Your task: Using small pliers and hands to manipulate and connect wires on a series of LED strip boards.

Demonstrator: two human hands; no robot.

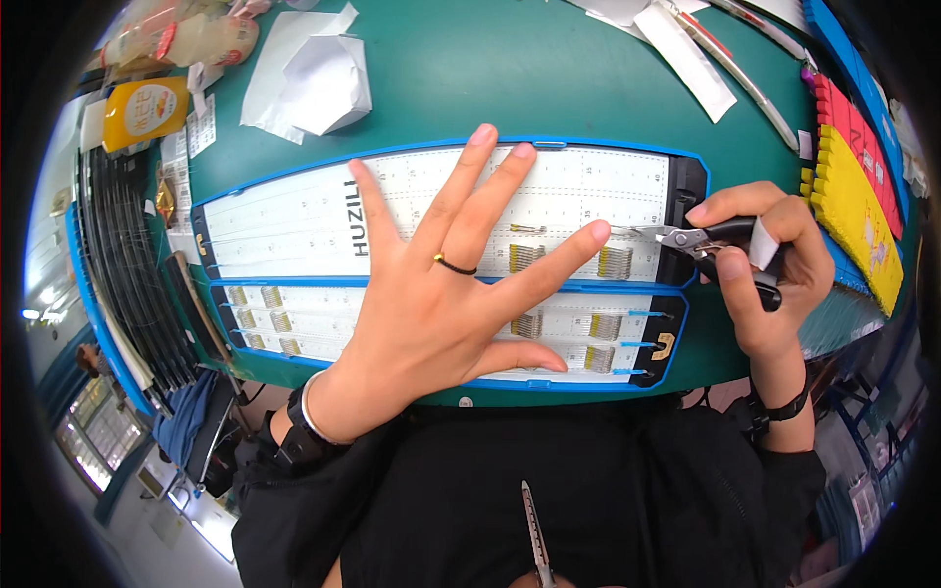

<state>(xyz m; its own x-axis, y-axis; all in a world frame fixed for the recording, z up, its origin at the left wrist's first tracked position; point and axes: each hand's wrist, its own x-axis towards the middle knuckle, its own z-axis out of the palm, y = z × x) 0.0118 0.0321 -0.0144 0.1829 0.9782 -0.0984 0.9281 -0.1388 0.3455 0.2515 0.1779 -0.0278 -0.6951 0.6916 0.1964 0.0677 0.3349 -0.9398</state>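
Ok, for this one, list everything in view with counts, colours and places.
Table: one, green, under the case
Case: one, blue-rimmed, white panels, lying open mid-table
Small bundles: several, yellow and silver, on both panels
Cutters: one, silver head, black handles, case's right end
Folded paper: one, white, upper left
Paper strip: one, white, upper right
Packet: one, yellow, upper left
Black strips: many, uncountable, far left
Jagged-edged sheet: one, yellow, right edge
Left hand: one, fingers spread over the case
Right hand: one, gripping the cutters
Edge clutter is too blurred to itemise.
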